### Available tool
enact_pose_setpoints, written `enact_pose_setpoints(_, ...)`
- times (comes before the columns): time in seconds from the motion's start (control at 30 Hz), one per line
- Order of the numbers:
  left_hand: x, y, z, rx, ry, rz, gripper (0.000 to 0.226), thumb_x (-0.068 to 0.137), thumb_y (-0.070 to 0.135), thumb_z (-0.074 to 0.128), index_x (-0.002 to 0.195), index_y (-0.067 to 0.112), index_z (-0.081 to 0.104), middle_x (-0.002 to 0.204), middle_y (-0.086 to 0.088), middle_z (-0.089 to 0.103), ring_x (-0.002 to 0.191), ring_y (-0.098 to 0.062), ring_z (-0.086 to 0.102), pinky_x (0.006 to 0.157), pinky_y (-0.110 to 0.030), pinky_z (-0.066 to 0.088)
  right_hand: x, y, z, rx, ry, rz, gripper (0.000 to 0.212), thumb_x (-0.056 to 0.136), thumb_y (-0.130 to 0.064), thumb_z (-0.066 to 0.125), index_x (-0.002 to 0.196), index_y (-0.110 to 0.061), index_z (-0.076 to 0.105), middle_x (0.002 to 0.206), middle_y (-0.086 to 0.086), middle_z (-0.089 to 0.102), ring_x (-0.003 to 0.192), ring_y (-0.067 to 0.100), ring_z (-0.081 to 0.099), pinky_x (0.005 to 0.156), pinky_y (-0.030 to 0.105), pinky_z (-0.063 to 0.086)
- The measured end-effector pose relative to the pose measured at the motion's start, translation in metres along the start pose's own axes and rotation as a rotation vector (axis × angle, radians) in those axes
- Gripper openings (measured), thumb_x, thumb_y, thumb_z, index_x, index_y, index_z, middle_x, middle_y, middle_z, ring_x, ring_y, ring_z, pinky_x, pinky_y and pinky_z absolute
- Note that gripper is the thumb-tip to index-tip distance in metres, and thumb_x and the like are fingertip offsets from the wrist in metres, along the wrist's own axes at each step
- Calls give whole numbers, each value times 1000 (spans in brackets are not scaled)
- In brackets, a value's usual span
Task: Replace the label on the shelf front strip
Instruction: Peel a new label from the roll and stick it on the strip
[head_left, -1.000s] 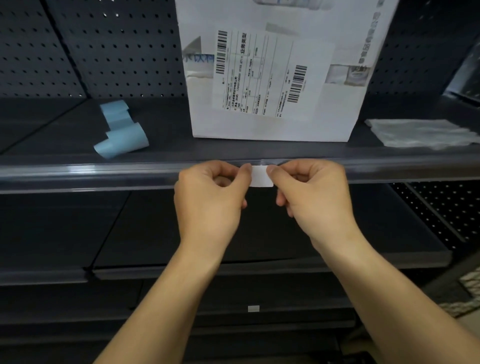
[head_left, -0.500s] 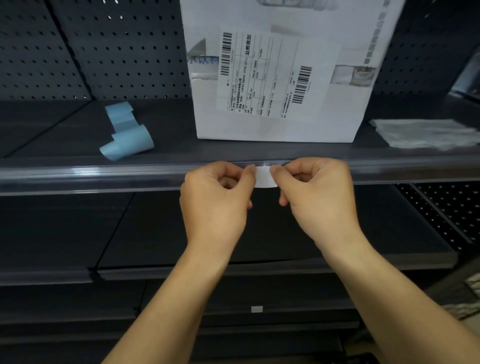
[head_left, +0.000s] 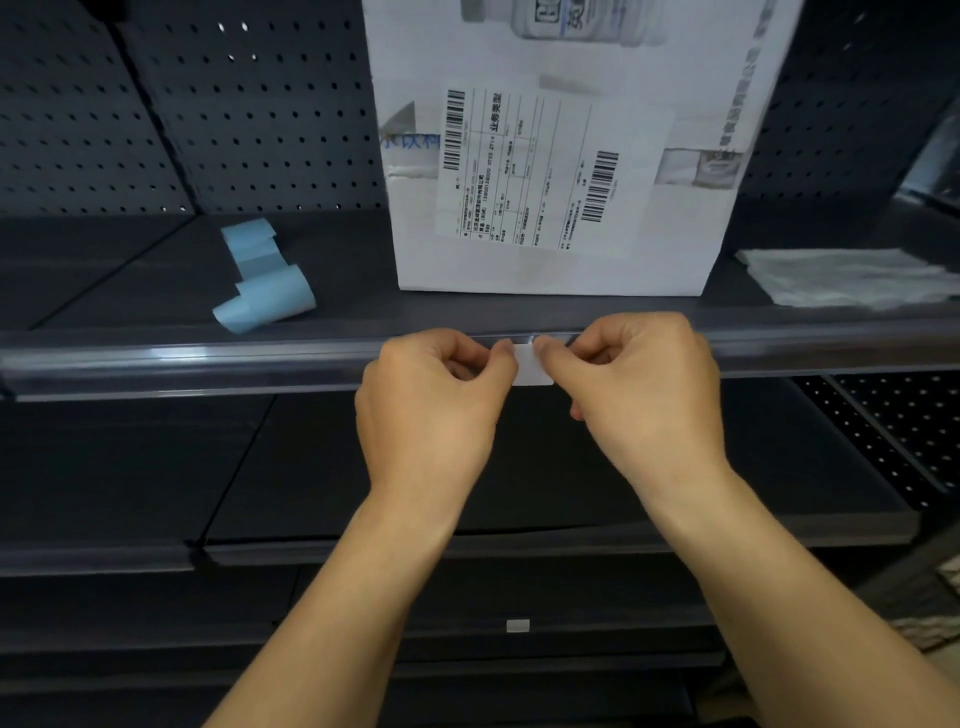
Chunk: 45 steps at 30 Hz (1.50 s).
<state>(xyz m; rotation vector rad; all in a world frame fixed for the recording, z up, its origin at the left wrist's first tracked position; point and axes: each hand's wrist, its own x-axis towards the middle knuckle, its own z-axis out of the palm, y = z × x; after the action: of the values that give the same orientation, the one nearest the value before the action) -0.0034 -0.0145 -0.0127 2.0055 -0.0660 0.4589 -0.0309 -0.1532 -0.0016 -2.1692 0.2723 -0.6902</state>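
A small blank white label (head_left: 531, 366) sits against the clear plastic front strip (head_left: 208, 361) of the dark shelf. My left hand (head_left: 431, 415) pinches the label's left edge between thumb and forefinger. My right hand (head_left: 644, 395) pinches its right edge the same way. Most of the label's sides are hidden by my fingertips. A roll of pale blue label backing (head_left: 265, 293) lies on the shelf top to the left.
A large white carton (head_left: 561, 156) with a shipping slip stands on the shelf just behind my hands. A folded white cloth (head_left: 841, 275) lies at the right. Another small white label (head_left: 518, 625) is on a lower shelf strip. Perforated back panels (head_left: 208, 130) close off the rear.
My hands stay closed on the label at the same spot on the strip, with the fingertips drawn slightly closer together. The view has shifted a little.
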Motion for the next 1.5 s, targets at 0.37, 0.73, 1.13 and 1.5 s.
enact_pose_setpoints(0.37,18,-11,-36,124,161,470,6,89,25,75,93,22,73,89,7,68,90,-19,61,81,-48,52,4,12,-29,-7,185,-277,12,89,-33,73,87,-23,69,78,-12,67,80,7,63,77,24,53)
enact_pose_setpoints(0.73,37,-15,-19,297,-56,539,21,85,52,73,96,35,74,95,16,69,103,-11,55,90,-30,24,31,15,-4,-242,-30,-479,21,82,-55,69,88,-35,66,90,-19,60,93,5,55,92,31,30)
enact_pose_setpoints(1.13,40,-20,-22,236,-118,514,11,85,45,74,94,39,74,94,18,64,101,-10,55,90,-28,24,36,19,-7,-146,-107,-445,16,83,-47,74,86,-32,69,91,-17,64,95,3,56,100,34,35)
enact_pose_setpoints(1.5,45,-15,-31,195,-204,472,4,88,39,72,90,42,74,90,21,65,97,-2,54,97,-14,23,33,18,-17,-171,-175,-497,12,85,-45,66,92,-36,68,96,-21,62,101,2,55,105,37,37)
